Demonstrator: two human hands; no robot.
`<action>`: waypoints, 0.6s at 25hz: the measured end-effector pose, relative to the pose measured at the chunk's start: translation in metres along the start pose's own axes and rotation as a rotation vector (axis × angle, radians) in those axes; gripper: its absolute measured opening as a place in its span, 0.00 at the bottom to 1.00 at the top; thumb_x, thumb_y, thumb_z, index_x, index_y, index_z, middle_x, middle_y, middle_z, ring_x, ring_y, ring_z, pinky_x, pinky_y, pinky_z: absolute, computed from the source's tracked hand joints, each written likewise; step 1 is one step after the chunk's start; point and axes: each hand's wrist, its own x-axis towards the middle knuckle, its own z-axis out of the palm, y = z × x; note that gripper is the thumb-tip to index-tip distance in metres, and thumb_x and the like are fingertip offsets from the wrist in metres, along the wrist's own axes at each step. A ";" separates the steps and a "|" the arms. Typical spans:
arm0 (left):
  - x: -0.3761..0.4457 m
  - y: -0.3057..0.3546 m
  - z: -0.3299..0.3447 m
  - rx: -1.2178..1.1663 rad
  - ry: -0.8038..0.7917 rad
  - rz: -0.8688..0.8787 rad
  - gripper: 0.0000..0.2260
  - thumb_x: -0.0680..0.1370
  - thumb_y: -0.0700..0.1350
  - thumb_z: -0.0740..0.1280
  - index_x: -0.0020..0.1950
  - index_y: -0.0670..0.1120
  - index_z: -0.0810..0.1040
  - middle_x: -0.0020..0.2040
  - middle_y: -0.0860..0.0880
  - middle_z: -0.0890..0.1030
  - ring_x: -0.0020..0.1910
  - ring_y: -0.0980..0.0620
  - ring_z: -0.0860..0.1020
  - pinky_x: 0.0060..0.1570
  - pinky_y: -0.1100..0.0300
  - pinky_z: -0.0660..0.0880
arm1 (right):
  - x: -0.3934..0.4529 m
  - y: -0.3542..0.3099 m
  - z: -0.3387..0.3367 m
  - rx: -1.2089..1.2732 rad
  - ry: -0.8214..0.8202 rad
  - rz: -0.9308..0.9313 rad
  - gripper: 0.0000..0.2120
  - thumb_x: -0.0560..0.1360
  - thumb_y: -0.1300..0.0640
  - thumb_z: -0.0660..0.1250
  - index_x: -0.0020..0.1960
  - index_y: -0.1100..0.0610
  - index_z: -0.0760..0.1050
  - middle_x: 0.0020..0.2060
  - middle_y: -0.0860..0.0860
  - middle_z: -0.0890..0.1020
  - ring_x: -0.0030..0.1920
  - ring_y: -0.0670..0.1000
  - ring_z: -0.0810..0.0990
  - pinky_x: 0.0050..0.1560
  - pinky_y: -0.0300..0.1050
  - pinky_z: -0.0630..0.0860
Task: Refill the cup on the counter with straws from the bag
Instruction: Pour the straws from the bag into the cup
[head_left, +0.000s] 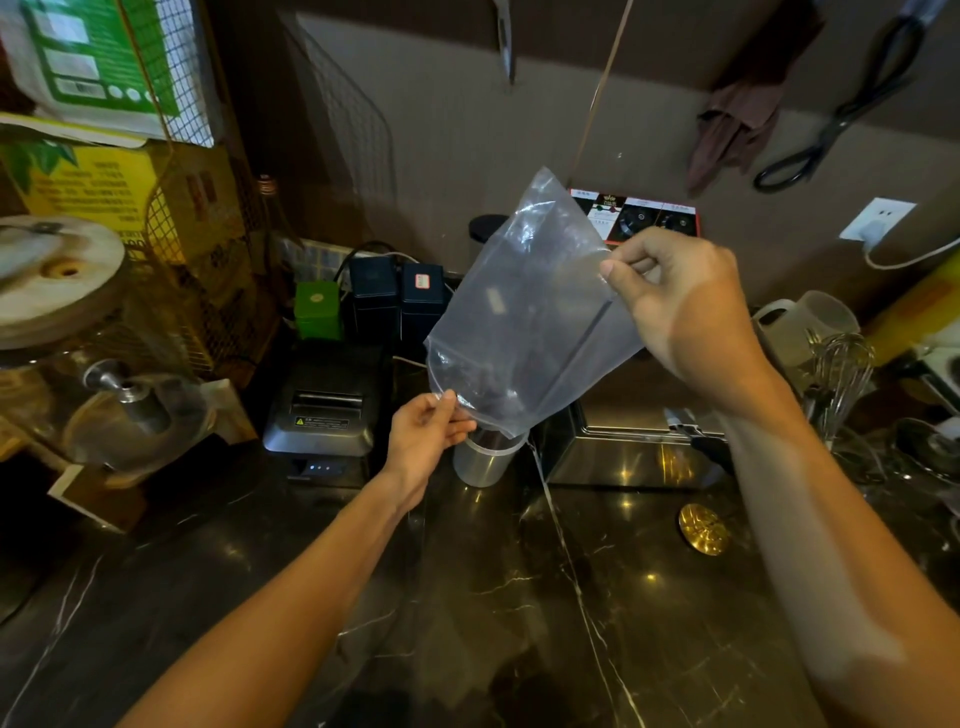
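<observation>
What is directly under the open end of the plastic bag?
A metal cup stands on the dark counter under the lower end of the plastic bag, which both hands hold tilted. Something dark shows at the cup's mouth; the bag covers it, so straws cannot be confirmed.

The clear, glossy thin plastic bag (524, 317) is crinkled and shiny. The translucent, smooth plastic cup (483, 460) stands on the polished black marble counter (519, 597), veined white and mirror-glossy. The brushed stainless-steel box (628, 457) reflects light. The black matt plastic receipt printer (324, 410) looks dull.
</observation>
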 end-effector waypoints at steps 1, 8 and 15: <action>0.001 0.002 0.001 -0.009 0.003 -0.005 0.17 0.84 0.47 0.64 0.60 0.33 0.78 0.56 0.36 0.85 0.55 0.41 0.86 0.60 0.50 0.83 | 0.000 -0.001 -0.001 -0.019 -0.004 0.001 0.07 0.80 0.55 0.71 0.50 0.58 0.85 0.42 0.51 0.83 0.43 0.49 0.79 0.46 0.44 0.73; 0.004 0.016 0.008 -0.014 0.014 0.020 0.16 0.84 0.48 0.64 0.60 0.35 0.79 0.54 0.40 0.86 0.51 0.47 0.86 0.59 0.50 0.82 | 0.006 -0.005 -0.011 -0.042 0.082 -0.039 0.06 0.79 0.55 0.71 0.49 0.57 0.85 0.40 0.48 0.81 0.37 0.41 0.76 0.41 0.36 0.71; 0.001 0.008 0.004 -0.063 0.018 -0.009 0.14 0.86 0.46 0.62 0.58 0.36 0.78 0.53 0.41 0.85 0.52 0.45 0.86 0.57 0.52 0.83 | 0.007 -0.003 -0.004 -0.144 -0.027 -0.039 0.07 0.78 0.54 0.73 0.45 0.57 0.82 0.43 0.48 0.78 0.45 0.51 0.76 0.47 0.48 0.73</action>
